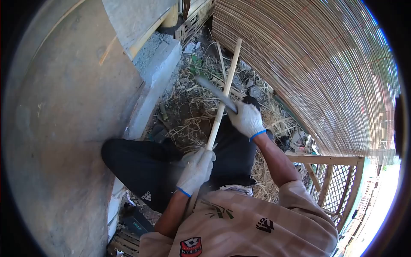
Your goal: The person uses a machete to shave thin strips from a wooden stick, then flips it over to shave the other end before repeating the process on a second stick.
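My left hand (198,169), in a white knit glove with a blue cuff, is closed round a long pale strip of bamboo or wood (219,112). The strip slants up and away from my lap, its lower end passing beside my shirt. My right hand (247,118), gloved the same way, grips a knife whose dark handle end shows above the fist. The knife's blade (212,91), smeared by motion, crosses the strip above my left hand and points up to the left.
Wood shavings (188,128) litter the ground between my bent legs. A thin stick (221,60) lies behind the strip. A large board (68,128) and a concrete ledge (160,68) stand on the left. A slatted screen (312,68) and a lattice frame (338,184) are on the right.
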Motion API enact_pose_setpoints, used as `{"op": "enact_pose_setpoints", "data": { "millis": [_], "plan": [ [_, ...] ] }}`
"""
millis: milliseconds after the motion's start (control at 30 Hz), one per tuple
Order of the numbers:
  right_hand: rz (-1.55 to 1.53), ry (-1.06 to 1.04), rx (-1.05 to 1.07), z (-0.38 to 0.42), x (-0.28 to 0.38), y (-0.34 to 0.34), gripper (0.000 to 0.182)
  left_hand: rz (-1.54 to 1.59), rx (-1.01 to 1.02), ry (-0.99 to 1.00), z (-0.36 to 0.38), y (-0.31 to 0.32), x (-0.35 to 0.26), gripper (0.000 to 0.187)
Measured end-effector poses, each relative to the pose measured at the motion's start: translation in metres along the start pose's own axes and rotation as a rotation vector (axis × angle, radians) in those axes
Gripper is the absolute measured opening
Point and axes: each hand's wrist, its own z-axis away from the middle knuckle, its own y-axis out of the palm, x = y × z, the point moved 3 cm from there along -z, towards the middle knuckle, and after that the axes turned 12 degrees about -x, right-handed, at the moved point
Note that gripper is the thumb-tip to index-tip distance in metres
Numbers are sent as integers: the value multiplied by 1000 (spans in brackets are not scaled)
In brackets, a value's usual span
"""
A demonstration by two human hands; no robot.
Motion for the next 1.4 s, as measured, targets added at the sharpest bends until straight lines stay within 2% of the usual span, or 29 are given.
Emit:
{"op": "enact_pose_setpoints", "data": {
  "millis": [33, 67, 100, 167, 233, 300, 500, 600, 700, 767, 833, 900, 1033, 1100, 1167, 1200, 1233, 1300, 1333, 1367, 1400],
  "plan": [
    [0, -75, 27, 13, 1, 3, 26, -8, 2, 1, -2, -2, 2, 22],
    [-33, -251, 56, 24, 2, 9, 22, 0, 3, 6, -5, -4, 5, 22],
    [12, -268, 169, 29, 16, -2, 17, 13, 7, 16, -9, -3, 1, 23],
    [1, -238, 55, 23, 8, 4, 17, -7, -20, 16, -11, -4, 1, 23],
    [26, -199, 89, 26, 11, 13, 19, 42, 13, 77, -13, -2, -5, 22],
    [60, -168, 74, 15, 11, 9, 21, 76, 20, 31, -13, -1, -7, 23],
    [3, -233, 189, 33, 22, 1, 19, 106, 2, 4, -7, -3, -4, 26],
    [44, -232, 89, 17, 13, -5, 18, 182, 38, -47, -10, -3, 1, 23],
    [-15, -234, 105, 18, 19, -4, 18, 172, 91, 30, -16, -2, -5, 22],
    [26, -234, 184, 33, 27, -1, 17, 118, 20, 1, -12, -3, -4, 22],
    [34, -287, 214, 31, 28, -4, 17, 144, 37, 0, -10, -2, -3, 22],
    [47, -258, -10, 12, 13, -6, 19, 162, 52, -17, -8, -2, 2, 22],
    [87, -210, 56, 23, 23, -12, 20, 187, 89, -3, -12, 1, -4, 22],
    [23, -273, 202, 33, 27, -15, 20, 181, 59, -19, -11, 1, -2, 21],
    [107, -302, 16, 19, 11, -7, 20, 195, 95, -41, -9, 0, 0, 21],
    [66, -226, -11, 5, 8, -7, 21, 198, 89, -49, -6, 0, 2, 21],
    [133, -184, 29, 3, 8, -5, 20, 184, 72, -28, -5, 1, 1, 22],
    [48, -197, -22, 16, 21, -8, 17, 164, 69, 14, -9, 4, -8, 23],
    [40, -224, 40, 25, 27, -9, 19, 135, 31, -2, -6, 3, -6, 23],
    [84, -246, 194, 29, 31, -10, 24, 107, -8, -11, -5, 1, -5, 23],
    [83, -260, 125, 25, 28, -9, 24, 108, -10, -7, -5, 0, -6, 23]
  ]
}}
